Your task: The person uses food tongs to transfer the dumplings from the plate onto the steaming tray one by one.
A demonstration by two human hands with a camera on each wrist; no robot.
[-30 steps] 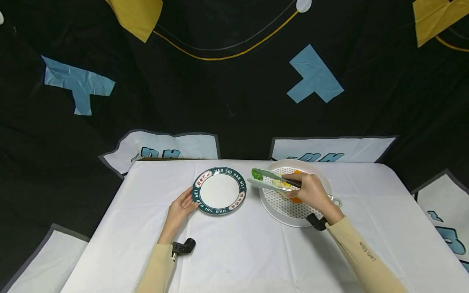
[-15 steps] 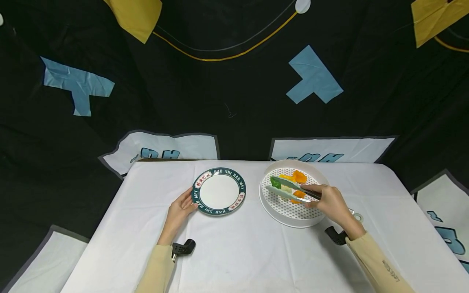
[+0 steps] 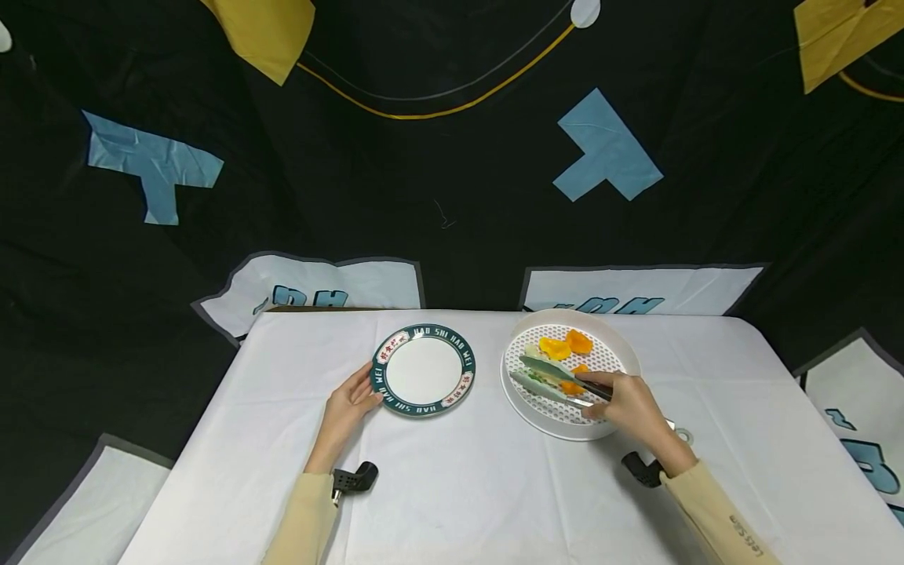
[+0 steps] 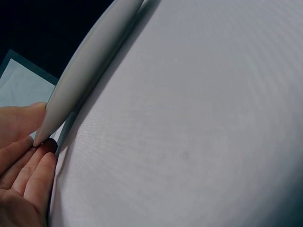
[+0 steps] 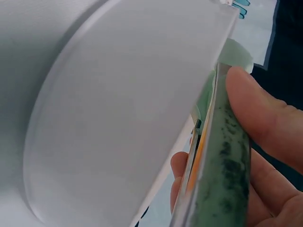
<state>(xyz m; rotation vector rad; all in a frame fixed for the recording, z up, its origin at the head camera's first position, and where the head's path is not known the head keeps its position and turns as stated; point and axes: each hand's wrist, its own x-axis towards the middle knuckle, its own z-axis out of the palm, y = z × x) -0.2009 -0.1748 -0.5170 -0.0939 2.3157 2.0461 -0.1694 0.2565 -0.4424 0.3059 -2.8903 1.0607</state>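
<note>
My left hand [image 3: 346, 404] pinches the left rim of a round plate [image 3: 422, 369] with a dark green lettered border. In the left wrist view the thumb lies on top of the plate [image 4: 85, 66], with fingers beneath. My right hand [image 3: 631, 408] holds kitchen tongs [image 3: 547, 369] with pale green tips, which reach down into a white round drainer [image 3: 519, 402] with a perforated floor. Bits of green food [image 3: 540, 379] show between the tips, mostly hidden. In the right wrist view, thumb and fingers squeeze the tongs [image 5: 225, 161] beside the drainer's wall [image 5: 109, 109].
Inside the drainer lie a yellow piece [image 3: 554, 348], an orange piece [image 3: 579, 341] and more orange pieces [image 3: 570, 388] by the tongs. A small ring tab [image 3: 683, 434] shows beyond my right wrist. White cloth [image 3: 452, 494] covers the table; a black curtain [image 3: 395, 196] hangs behind.
The tongs carried the green piece from the drainer's left edge back over it, then lowered toward its floor. The right hand moved right. The left hand and plate stayed put.
</note>
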